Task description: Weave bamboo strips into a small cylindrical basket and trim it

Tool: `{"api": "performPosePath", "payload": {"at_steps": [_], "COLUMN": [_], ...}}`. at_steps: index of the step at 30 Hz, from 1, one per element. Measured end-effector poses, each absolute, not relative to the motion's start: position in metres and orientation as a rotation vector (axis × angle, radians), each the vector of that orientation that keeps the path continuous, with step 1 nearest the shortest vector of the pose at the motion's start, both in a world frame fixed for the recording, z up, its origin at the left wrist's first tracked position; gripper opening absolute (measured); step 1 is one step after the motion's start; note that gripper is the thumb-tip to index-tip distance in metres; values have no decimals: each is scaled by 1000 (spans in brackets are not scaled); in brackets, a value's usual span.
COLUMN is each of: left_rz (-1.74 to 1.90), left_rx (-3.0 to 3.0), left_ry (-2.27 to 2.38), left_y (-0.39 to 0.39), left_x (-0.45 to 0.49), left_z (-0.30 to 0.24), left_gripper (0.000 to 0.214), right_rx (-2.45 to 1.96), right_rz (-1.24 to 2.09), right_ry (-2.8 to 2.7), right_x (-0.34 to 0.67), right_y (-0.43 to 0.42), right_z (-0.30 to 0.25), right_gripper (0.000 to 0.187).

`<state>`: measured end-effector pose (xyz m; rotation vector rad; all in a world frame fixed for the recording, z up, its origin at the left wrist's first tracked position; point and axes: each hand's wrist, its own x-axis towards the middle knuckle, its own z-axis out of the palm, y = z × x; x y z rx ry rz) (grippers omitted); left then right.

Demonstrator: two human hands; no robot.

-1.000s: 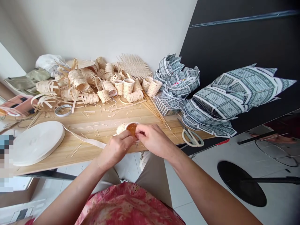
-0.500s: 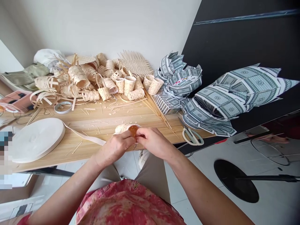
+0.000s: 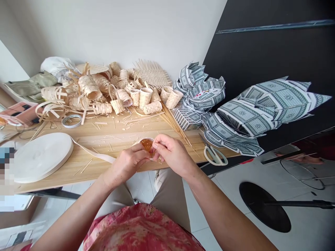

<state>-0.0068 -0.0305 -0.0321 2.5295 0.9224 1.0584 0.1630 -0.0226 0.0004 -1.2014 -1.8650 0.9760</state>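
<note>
My left hand is closed on the near side of a small woven basket at the table's front edge. The basket's inside looks orange-brown, and a pale band runs along its rim. Most of its body is hidden behind my hands. My right hand is at the rim, thumb and forefinger pinched on a thin, dark, needle-like thing, too small to name surely. A white tape runs from a large roll on the left towards my left hand and passes out of sight behind it.
Several woven baskets and loose strips crowd the table's back. Scissors lie at the right edge beside thin sticks. Folded-card models stand on the right. A tape ring and a pink box are at left.
My right hand has risen slightly from the basket's rim, and the thin dark thing shows between its fingers. My left hand keeps its hold, turned a little lower. The view has shifted slightly.
</note>
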Motion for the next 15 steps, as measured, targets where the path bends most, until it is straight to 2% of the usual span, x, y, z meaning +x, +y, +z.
{"api": "performPosePath", "payload": {"at_steps": [4, 7, 11, 15], "left_rz": [1066, 1033, 1005, 996], "left_rx": [2258, 1940, 1584, 1474], "left_ry": [919, 872, 899, 904], "left_y": [-27, -26, -24, -23], "left_x": [-6, -5, -3, -4], "left_z": [-26, -22, -17, -15], "left_gripper": [12, 12, 11, 15], "right_rx": [-1095, -1036, -1056, -1013], "right_rz": [1071, 1025, 702, 302], "right_ry": [-1862, -1865, -1889, -1987], "right_x": [164, 165, 166, 167], "right_y": [-14, -7, -2, -1], "right_z": [7, 10, 7, -1], "right_gripper": [9, 6, 8, 15]}}
